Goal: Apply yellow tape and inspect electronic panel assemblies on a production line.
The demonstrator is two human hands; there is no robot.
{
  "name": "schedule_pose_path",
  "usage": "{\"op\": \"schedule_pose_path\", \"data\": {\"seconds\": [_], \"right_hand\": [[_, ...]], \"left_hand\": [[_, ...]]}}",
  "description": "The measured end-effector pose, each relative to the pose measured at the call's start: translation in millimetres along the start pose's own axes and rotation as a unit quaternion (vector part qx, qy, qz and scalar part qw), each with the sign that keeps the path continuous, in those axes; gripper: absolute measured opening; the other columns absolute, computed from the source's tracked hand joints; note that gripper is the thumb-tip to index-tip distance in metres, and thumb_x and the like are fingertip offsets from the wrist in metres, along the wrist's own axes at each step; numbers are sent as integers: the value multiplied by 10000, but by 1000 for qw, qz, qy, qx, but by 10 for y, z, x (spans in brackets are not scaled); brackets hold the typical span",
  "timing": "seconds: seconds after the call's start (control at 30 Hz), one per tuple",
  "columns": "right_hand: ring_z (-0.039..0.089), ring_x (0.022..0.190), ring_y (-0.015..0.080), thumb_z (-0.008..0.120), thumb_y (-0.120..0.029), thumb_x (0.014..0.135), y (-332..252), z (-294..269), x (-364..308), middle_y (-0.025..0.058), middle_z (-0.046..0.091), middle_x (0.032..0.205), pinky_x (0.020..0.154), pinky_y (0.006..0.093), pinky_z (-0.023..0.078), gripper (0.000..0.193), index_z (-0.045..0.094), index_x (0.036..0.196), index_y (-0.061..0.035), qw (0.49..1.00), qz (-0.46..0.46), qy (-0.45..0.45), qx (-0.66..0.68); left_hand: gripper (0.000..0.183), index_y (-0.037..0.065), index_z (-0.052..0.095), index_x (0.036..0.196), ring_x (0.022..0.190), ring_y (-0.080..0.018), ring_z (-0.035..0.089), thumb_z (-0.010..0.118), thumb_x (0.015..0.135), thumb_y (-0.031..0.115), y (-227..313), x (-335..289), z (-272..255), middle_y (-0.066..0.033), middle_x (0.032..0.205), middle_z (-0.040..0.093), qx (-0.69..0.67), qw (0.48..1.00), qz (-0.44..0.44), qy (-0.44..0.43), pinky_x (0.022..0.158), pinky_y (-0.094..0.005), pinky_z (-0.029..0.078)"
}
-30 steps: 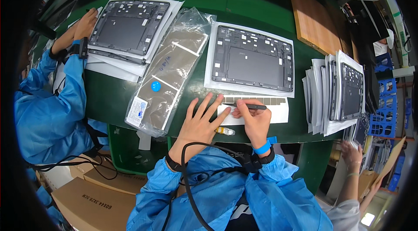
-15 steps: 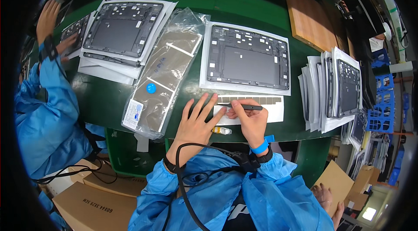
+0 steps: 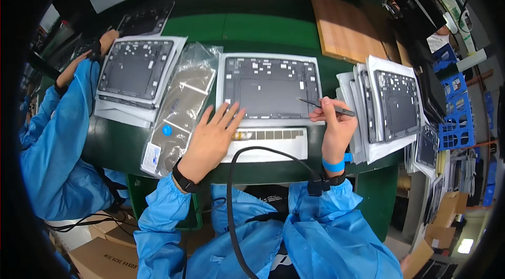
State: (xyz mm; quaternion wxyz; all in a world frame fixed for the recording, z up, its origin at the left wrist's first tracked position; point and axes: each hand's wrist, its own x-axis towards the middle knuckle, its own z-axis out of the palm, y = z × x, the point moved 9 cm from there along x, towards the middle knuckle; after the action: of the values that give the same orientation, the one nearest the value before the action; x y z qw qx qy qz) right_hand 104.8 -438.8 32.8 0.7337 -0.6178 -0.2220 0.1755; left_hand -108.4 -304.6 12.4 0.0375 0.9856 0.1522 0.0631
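A dark grey tablet back housing (image 3: 268, 95) lies on a white sheet in front of me, small white pads across its upper part. In my right hand (image 3: 336, 134) are black tweezers (image 3: 344, 111), their tips over the housing's lower right part. Whether the tips hold anything is too small to tell. My left hand (image 3: 208, 145) is spread, fingertips by the housing's lower left corner, palm beside a white backing sheet (image 3: 284, 149). Along that sheet runs a row of dark square stickers (image 3: 278, 134). A small yellow-and-white thing (image 3: 242, 135) shows next to my left fingers.
Left of the housing lies a clear plastic bag (image 3: 181, 100) of brown sheets, beside stacked housings (image 3: 138, 68). More housings (image 3: 398, 101) with white sheets stand at right. A wooden board (image 3: 347, 26) lies behind. A co-worker's blue sleeve (image 3: 60, 121) is at far left.
My right hand with the tweezers has moved from the sticker row up and right over the housing. My left hand has shifted off the stickers to the left. The view has shifted.
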Motion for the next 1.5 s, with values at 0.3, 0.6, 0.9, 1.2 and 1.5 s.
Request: {"op": "schedule_pose_path", "data": {"seconds": [0.3, 0.6, 0.9, 1.2, 1.5], "right_hand": [[671, 625, 167, 686, -124, 912, 444, 162, 470, 124, 672, 728, 565, 260, 539, 202, 639, 911, 73, 1000, 5, -27, 7], [656, 597, 167, 687, -165, 917, 970, -75, 905, 111, 658, 734, 563, 262, 540, 220, 611, 935, 41, 999, 43, 21, 23], [655, 608, 156, 696, -156, 909, 976, -15, 903, 105, 664, 732, 576, 255, 540, 209, 628, 897, 42, 999, 49, -18, 2], [661, 629, 157, 700, -161, 906, 996, 16, 918, 106, 672, 740, 590, 256, 541, 216, 641, 907, 46, 998, 55, -30, -4], [659, 628, 154, 696, -153, 907, 1003, 11, 908, 109, 671, 741, 588, 253, 539, 210, 638, 903, 49, 998, 53, -28, -17]], "left_hand": [[495, -26, 529, 1273, 1211, -348, 516, 553, 781, 20, -125, -192, -349, -184, 1300, 555, 28, 999, 4, -24, 1026, -421, 406], [451, 114, 551, 1252, 718, -348, 644, 560, 807, 42, 47, 1342, 122, -135, 789, 683, -146, 973, 163, -75, 654, -445, 491], [536, 115, 478, 1385, 641, -353, 646, 644, 888, 226, 16, 1509, 379, -156, 688, 657, -104, 978, 164, -76, 592, -457, 485], [450, 124, 514, 1322, 633, -357, 640, 631, 904, 241, 7, 1546, 359, -158, 673, 647, -111, 979, 148, -83, 598, -462, 480], [438, 127, 512, 1344, 543, -352, 603, 570, 954, 319, 66, 1642, 349, -156, 601, 609, -102, 979, 175, -34, 526, -444, 455]]}}
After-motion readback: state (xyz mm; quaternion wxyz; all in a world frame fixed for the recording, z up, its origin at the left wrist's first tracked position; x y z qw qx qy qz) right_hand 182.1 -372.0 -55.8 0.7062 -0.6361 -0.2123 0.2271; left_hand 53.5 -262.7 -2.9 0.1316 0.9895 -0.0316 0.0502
